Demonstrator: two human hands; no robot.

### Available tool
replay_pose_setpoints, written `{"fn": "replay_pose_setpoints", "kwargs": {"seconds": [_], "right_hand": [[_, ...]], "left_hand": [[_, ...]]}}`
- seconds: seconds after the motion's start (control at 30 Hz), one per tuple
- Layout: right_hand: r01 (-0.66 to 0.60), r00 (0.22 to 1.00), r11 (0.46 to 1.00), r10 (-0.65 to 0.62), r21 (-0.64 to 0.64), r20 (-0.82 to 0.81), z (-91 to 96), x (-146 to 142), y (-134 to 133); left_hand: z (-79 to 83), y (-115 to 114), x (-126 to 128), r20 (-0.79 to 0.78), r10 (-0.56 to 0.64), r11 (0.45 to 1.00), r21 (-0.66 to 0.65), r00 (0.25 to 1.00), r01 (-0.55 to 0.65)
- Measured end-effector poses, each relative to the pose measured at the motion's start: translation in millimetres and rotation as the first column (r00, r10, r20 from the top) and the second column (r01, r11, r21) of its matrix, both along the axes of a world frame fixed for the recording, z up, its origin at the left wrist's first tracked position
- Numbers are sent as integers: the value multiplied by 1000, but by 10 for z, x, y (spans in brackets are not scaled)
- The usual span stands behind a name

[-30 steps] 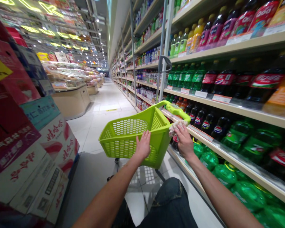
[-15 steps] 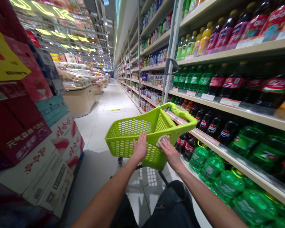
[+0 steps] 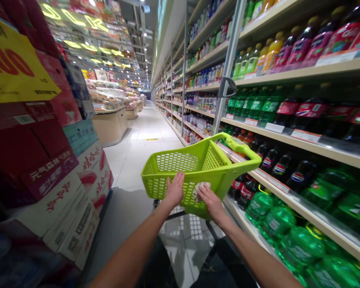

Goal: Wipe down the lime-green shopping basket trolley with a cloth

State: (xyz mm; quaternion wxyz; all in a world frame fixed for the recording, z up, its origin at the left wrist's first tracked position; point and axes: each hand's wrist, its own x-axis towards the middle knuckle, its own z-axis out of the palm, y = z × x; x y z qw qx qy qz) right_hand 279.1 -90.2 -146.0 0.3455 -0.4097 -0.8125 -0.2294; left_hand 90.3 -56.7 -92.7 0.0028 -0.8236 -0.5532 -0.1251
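A lime-green shopping cart (image 3: 220, 176) with perforated basket walls stands side-on in front of me. My left hand (image 3: 175, 190) lies against the near wall close to the rim, fingers stretched out and holding nothing. Farther right on the same wall, my right hand (image 3: 212, 203) presses a crumpled whitish cloth (image 3: 199, 189) to the green plastic. Its fingers cover part of the cloth. The cart's handle (image 3: 243, 148) points right, towards the shelves, and no hand is on it. Inside the visible part of the basket I see no goods.
Drink shelves (image 3: 288, 136) run along the right, with large green bottles (image 3: 300, 244) on the lowest level. Stacked cartons (image 3: 87, 176) and a yellow price sign (image 3: 15, 60) stand close on the left. A tiled aisle (image 3: 141, 152) leads ahead past a rounded display counter (image 3: 109, 126).
My right hand has slid the cloth left and down along the basket wall. My left hand stays at the wall near the rim. The whole view has shifted slightly.
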Motion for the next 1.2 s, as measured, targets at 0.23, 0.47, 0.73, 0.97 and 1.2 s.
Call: {"fn": "replay_pose_setpoints", "kwargs": {"seconds": [0.23, 0.47, 0.73, 0.97, 1.2], "right_hand": [[-18, 1000, 1000, 18, 22, -21, 129, -262, 162], [-107, 993, 994, 108, -8, 45, 24, -606, 193], [-168, 970, 986, 163, 13, 180, -191, -854, 333], [-174, 981, 985, 172, 6, 90, 58, -1250, 485], [-214, 945, 969, 237, -120, 225, -288, -1471, 505]], "left_hand": [[-30, 60, -237, -17, 64, 998, -7, 998, -64], [-64, 86, -474, -1, 137, 990, -34, 991, -137], [-7, 153, -739, 58, 130, 990, -54, 990, -127], [-62, 204, -1094, 137, 191, 979, -94, 972, -179], [-47, 202, -1300, 237, 286, 954, -165, 929, -251]]}}
